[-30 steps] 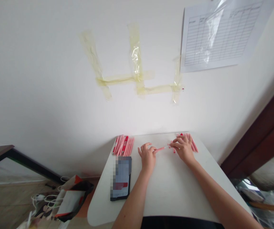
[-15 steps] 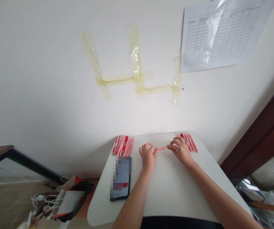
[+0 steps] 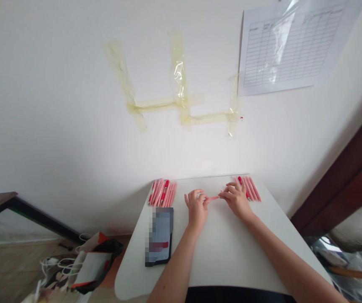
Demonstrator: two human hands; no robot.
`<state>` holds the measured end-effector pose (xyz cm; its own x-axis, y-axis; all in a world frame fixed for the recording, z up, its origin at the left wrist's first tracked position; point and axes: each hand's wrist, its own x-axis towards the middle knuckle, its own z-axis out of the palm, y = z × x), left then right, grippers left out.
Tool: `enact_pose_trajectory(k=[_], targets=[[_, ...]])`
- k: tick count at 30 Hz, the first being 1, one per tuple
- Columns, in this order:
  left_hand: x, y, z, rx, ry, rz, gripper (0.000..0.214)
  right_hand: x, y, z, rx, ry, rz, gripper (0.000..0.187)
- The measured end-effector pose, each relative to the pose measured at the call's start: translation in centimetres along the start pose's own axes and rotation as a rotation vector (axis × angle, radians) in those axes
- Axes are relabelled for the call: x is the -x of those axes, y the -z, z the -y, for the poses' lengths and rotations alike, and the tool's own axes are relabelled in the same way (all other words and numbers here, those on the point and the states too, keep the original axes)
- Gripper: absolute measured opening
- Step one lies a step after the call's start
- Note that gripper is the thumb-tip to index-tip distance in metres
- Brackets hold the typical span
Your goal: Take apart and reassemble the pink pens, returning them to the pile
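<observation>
A slim pink pen (image 3: 212,198) is held level above the white table (image 3: 221,248). My left hand (image 3: 197,208) is closed in a pinch on its left end, thumb and forefinger together, the other fingers curled. At the other end, the fingertips of my right hand (image 3: 236,201) pinch the tip; any small part between them is too small to make out. A row of pink pens (image 3: 252,188), some with red parts, lies just beyond my right hand, partly covered by it. Another bunch of pink pens (image 3: 163,193) rests at the table's back left corner.
A phone (image 3: 160,237), its screen blurred out, lies on the left of the table. Behind stands a white wall with yellowed tape (image 3: 181,75) and a printed sheet (image 3: 288,50). Bags and cables (image 3: 89,261) are on the floor at left; dark red wood (image 3: 341,176) is at right.
My right fingertips have moved slightly left, closing the small gap to the end of the pen. My left hand has barely shifted.
</observation>
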<state>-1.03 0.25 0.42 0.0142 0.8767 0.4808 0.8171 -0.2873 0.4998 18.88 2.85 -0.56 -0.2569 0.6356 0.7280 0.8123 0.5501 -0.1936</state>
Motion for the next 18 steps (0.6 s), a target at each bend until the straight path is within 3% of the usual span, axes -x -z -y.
enact_pose_trajectory(k=[7, 18], targets=[[0.0, 0.0, 0.0, -0.019, 0.058, 0.003, 0.008, 0.4, -0.7, -1.0, 0.058, -0.044, -0.005, 0.016], [-0.3, 0.1, 0.2, 0.023, 0.177, -0.005, 0.009, 0.9, -1.0, -2.4, 0.068, -0.141, 0.012, 0.03]])
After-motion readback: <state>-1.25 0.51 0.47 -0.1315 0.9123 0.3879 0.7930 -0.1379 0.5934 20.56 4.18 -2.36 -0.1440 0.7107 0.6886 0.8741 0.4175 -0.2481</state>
